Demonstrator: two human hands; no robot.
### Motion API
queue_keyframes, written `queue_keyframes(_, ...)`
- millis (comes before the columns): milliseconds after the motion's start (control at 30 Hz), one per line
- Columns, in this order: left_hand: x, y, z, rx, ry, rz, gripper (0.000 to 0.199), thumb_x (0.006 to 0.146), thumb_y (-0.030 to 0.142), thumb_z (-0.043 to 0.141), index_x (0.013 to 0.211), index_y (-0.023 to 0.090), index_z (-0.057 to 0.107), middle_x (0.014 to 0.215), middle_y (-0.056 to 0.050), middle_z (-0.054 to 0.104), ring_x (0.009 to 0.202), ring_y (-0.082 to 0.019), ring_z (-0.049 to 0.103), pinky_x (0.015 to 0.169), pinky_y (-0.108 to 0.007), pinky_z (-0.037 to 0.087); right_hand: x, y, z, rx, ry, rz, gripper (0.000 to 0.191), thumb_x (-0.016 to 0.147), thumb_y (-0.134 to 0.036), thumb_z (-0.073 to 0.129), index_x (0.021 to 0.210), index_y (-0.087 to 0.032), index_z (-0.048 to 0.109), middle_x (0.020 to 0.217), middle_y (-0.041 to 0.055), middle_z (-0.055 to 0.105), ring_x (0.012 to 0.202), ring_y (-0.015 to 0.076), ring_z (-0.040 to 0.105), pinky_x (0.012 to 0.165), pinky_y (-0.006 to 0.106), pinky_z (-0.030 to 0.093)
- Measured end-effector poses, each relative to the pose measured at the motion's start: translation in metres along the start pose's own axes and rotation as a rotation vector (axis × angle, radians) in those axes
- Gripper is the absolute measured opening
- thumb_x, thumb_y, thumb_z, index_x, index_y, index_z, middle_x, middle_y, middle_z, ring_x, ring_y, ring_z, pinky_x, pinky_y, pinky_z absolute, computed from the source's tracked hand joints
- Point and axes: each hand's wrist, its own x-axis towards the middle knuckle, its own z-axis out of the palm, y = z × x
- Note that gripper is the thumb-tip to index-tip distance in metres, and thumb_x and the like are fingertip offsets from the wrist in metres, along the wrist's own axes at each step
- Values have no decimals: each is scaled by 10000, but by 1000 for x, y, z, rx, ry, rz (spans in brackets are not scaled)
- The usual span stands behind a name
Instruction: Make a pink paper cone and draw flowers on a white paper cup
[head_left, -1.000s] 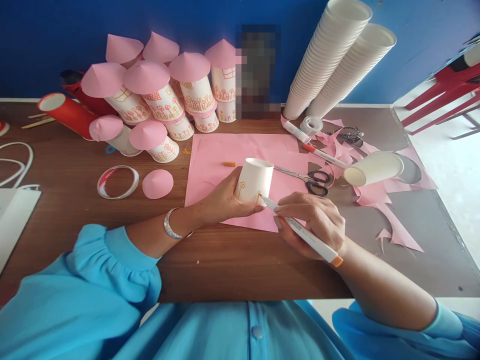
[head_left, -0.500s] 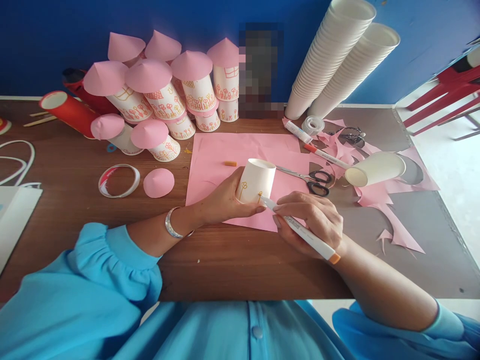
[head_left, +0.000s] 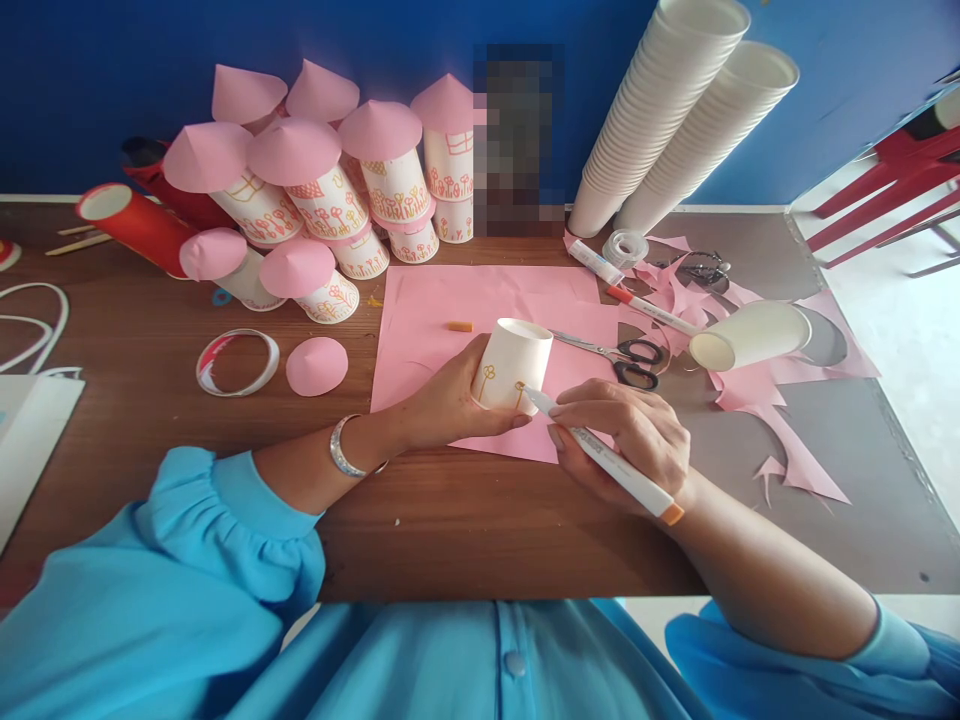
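My left hand [head_left: 457, 400] is wrapped round a white paper cup [head_left: 521, 350], which is upside down and slightly tilted above pink paper [head_left: 420, 300]. Two small flower drawings in yellow-brown show on the cup's side. Pinched in my right hand [head_left: 626, 440] is a white marker [head_left: 622, 470] with an orange end, its tip touching the cup at the right-hand flower. An orange-brown marker cap [head_left: 460, 326] lies on the pink paper, left of the cup. Scissors [head_left: 637, 362] with black handles lie behind my right hand.
Decorated cup towers [head_left: 394, 185] with pink cone roofs stand at the back left. Two tall cup stacks [head_left: 652, 110] lean against the blue wall. A tape roll [head_left: 238, 362] and pink cone [head_left: 317, 366] lie left; paper scraps [head_left: 795, 450], another marker [head_left: 652, 310] and a lying cup [head_left: 750, 337] are right.
The right-hand flower on the cup has gained a rounder outline at its top. The marker tip and my right hand have shifted slightly; my left hand keeps its hold on the cup.
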Motion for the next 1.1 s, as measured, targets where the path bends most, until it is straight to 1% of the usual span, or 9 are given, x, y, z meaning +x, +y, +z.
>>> queue_keyframes(133, 0, 1, 1, -22, 12, -10, 684, 721, 406, 858, 1240, 183, 472, 1082, -80, 607, 956, -222, 596, 750, -333, 515, 0, 0, 0, -6, -4, 5, 232, 837, -22, 671, 1002, -170, 601, 711, 50, 702, 604, 164, 697, 543, 263, 586)
queue_keyframes(333, 1, 1, 0, -11, 9, -14, 697, 720, 413, 858, 1247, 180, 463, 1073, -72, 601, 942, -211, 590, 730, -319, 513, -1, -1, 0, -18, -12, 25, 210, 862, -50, 652, 1003, -196, 596, 717, 18, 700, 602, 150, 696, 544, 249, 582)
queue_keyframes(467, 1, 1, 0, 12, 10, -5, 669, 723, 417, 853, 1221, 187, 471, 1066, -67, 606, 943, -212, 594, 725, -313, 513, -1, -1, 0, -17, -10, 14, 210, 854, -34, 657, 993, -177, 592, 711, 31, 694, 604, 156, 696, 554, 256, 582)
queue_keyframes(600, 1, 0, -1, 9, 1, 4, 657, 729, 402, 847, 1218, 182, 469, 1072, -69, 599, 934, -201, 584, 727, -309, 506, -1, -1, 0, -9, -7, 22, 218, 866, -50, 656, 1021, -191, 597, 733, 27, 709, 622, 155, 709, 572, 253, 596)
queue_keyframes(700, 1, -1, -1, 1, -1, 11, 658, 721, 406, 849, 1209, 181, 468, 1062, -66, 591, 920, -194, 573, 720, -306, 498, 0, -1, -1, -27, -6, 33, 218, 869, -64, 660, 1024, -203, 599, 743, 22, 717, 625, 153, 714, 563, 247, 597)
queue_keyframes(867, 2, 0, -1, -24, -9, 15, 659, 720, 408, 844, 1207, 173, 466, 1066, -65, 575, 919, -187, 556, 733, -309, 493, -1, 0, -1, -58, 14, 26, 209, 850, -37, 669, 976, -181, 586, 711, 42, 706, 610, 157, 707, 554, 245, 583)
queue_keyframes(1100, 2, 0, -1, -35, -4, 8, 635, 725, 405, 836, 1195, 185, 469, 1050, -61, 581, 916, -192, 567, 729, -311, 495, 0, 0, -2, -58, 6, 34, 225, 844, -31, 665, 976, -193, 579, 706, 28, 699, 595, 156, 698, 529, 248, 567)
